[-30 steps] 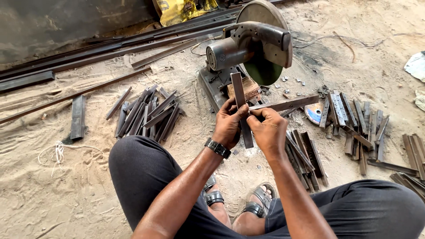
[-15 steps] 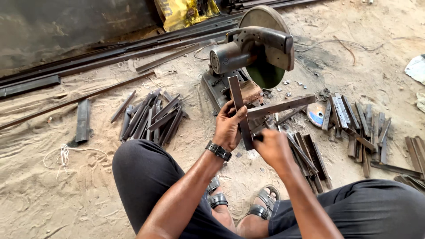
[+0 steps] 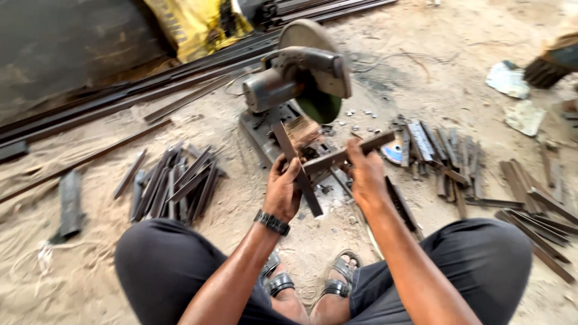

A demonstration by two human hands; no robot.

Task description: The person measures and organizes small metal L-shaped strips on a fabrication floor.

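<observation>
You are squatting on the sandy floor [image 3: 72,283], knees wide, sandals [image 3: 313,280] between them. Just ahead, your left hand [image 3: 283,189], the one with the dark wristwatch [image 3: 272,222], has its grip closed around a short steel bar [image 3: 295,165] that stands nearly upright, tilted a little away from you, fingers wrapped about its middle. Your right hand [image 3: 364,174] has its grip closed on the near end of a second bar [image 3: 349,155] that runs crosswise, rising toward the right. The two pieces meet or cross just between your hands; whether they actually touch is hard to tell, since the frame is blurred there.

As a judgement of progress: both pieces are held up in the air in front of the cut-off saw [image 3: 298,84], not lying in its vise, so neither appears to be set up for a cut at this moment. It looks more like matching or comparing them than cutting.

To your left lies a loose pile of short cut bars [image 3: 174,183] on the sand; to your right another spread of cut pieces [image 3: 442,153], with more off toward the right edge [image 3: 536,204]. Those heaps suggest a good share of cutting is done. Beyond the saw, long uncut steel lengths [image 3: 150,90] lie against the wall beside a yellow sack [image 3: 195,24], so stock appears to remain.
</observation>
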